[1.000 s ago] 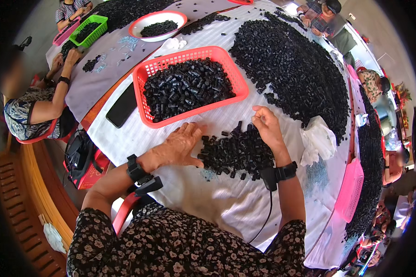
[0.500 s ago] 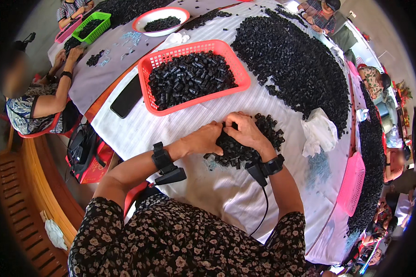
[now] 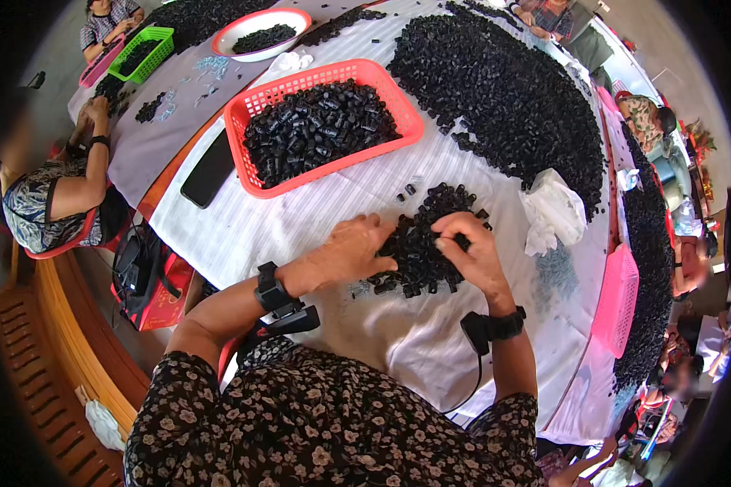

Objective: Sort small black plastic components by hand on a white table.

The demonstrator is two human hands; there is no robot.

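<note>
Bright light softly shadows the white cloth (image 3: pixel 365 325); fisheye edges curve and darken.

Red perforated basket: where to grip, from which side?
Probably the short-end rims of the red perforated basket: left hand from the left, right hand from the right. It's oblong, with a broad rim, and filled with small black parts, so holding both ends should keep it level. Come in above the smartphone beside the left end.
</note>
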